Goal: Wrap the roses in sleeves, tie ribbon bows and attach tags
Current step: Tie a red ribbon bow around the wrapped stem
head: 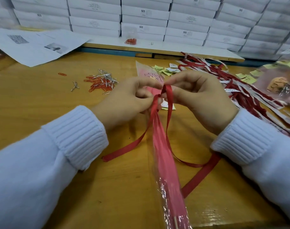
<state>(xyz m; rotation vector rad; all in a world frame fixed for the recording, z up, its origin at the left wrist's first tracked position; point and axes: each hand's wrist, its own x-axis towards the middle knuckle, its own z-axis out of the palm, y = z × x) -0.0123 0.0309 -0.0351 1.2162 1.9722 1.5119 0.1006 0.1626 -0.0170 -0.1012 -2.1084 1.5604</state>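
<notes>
Behind, stacked white boxes (144,19) fill the whole back wall, and the wooden table (41,100) spreads out in front of them. Printed sheets (37,45) lie at its far left. A pink plastic sleeve (164,162) runs along the table from the near edge up between the hands, its wide printed end pointing away; the bloom inside is mostly hidden by the fingers. To the right lies a loose pile of red and white ribbons (231,83). The left hand (124,103) and right hand (202,100), both in white ribbed cuffs, meet over the sleeve. Each pinches the red ribbon (170,104) where it wraps the sleeve, the right fingertips gripping the top of a raised loop, the left thumb and fingers clamping the crossing. The ribbon's two tails trail on the table toward the person. Orange and silver paper clips (99,83) sit left of the hands, and small yellow-green tags (165,70) lie scattered just beyond them
</notes>
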